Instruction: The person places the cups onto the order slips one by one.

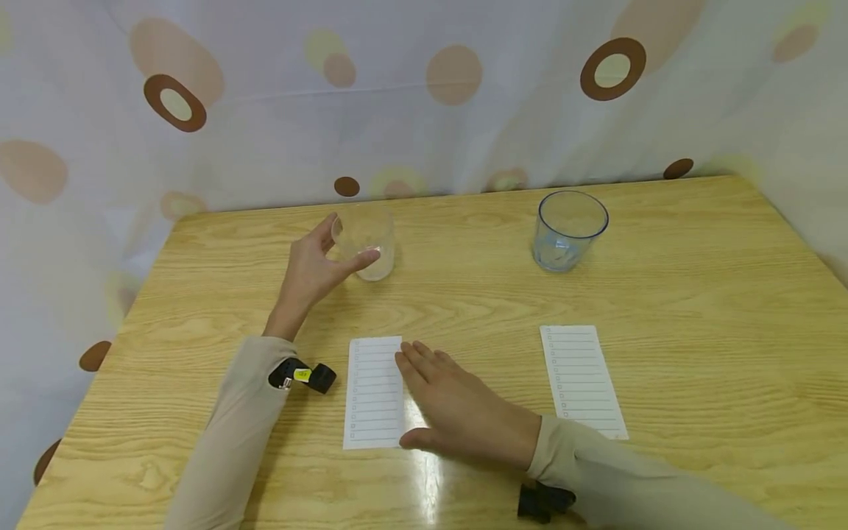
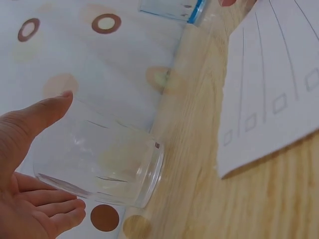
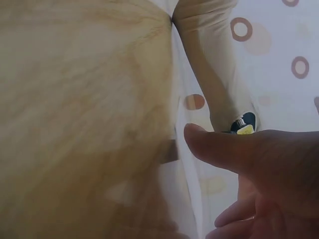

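A clear plastic cup [image 1: 375,235] stands upright on the table, toward the back left. My left hand [image 1: 314,269] is spread around its near-left side, thumb in front and fingers behind. In the left wrist view, the thumb and fingers lie on either side of the cup [image 2: 104,154], with the fingers looking slightly apart from its wall. My right hand [image 1: 457,408] lies low over the table, fingers straight, its fingertips at the right edge of a white lined checklist sheet [image 1: 374,394]. Whether those fingertips press the paper cannot be told.
A blue-rimmed clear cup [image 1: 566,235] stands at the back right. Nearer, another lined checklist sheet [image 1: 586,379] lies on the wooden table [image 1: 715,316], partly beside my right forearm. A dotted curtain [image 1: 411,110] hangs behind the table's far edge.
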Demonstrator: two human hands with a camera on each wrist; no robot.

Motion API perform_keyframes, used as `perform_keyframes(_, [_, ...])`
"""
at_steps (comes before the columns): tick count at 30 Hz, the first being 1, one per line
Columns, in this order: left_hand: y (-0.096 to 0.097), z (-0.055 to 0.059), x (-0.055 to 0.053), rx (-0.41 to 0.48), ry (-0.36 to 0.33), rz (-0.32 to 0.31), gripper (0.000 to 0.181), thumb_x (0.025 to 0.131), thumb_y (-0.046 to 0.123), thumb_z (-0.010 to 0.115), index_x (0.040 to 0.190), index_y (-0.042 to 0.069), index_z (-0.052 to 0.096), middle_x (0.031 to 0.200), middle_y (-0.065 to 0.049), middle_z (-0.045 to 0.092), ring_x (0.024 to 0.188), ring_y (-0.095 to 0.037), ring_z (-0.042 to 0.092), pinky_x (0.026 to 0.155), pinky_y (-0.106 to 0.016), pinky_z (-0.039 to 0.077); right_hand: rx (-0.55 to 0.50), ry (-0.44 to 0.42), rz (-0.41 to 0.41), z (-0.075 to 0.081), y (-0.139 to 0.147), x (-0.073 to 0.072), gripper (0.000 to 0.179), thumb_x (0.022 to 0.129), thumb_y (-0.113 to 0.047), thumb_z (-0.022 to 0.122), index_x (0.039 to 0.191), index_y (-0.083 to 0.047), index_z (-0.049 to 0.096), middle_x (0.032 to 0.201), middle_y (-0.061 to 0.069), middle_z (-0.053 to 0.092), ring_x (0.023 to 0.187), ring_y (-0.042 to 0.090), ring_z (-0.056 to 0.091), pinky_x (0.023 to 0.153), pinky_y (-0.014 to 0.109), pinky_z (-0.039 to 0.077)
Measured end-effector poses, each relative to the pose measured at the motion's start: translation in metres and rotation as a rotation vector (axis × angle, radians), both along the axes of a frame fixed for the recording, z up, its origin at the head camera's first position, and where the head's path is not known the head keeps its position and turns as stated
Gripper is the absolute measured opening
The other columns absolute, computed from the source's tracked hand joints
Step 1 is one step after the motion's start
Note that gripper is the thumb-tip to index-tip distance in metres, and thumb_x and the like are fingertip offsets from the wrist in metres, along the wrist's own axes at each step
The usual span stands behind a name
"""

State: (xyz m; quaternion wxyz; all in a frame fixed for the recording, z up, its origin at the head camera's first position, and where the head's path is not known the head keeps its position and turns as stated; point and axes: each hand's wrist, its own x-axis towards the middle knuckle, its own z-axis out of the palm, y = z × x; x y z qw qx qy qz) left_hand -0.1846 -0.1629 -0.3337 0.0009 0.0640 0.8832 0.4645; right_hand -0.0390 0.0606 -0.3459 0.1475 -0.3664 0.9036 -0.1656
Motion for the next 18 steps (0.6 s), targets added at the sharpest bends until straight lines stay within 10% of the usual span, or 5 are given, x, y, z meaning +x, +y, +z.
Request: perform_keyframes(18, [0.0023, -0.0034, 0.0013, 0.058, 0.019, -0.011, 0.096, 0.079, 0.038, 0.080, 0.152, 0.005, 0.027, 0.150, -0.012, 0.040, 0.136, -0.031, 0.039, 0.110, -0.040, 0.034, 0.058, -0.004, -0.010, -0.0036, -0.0068, 0.0021, 0.096, 0.087, -0.057, 0.061, 0.149, 0.006, 0.024, 0.158, 0.021, 0.012, 0.146, 0.035, 0.010, 0.116, 0.049, 0.016])
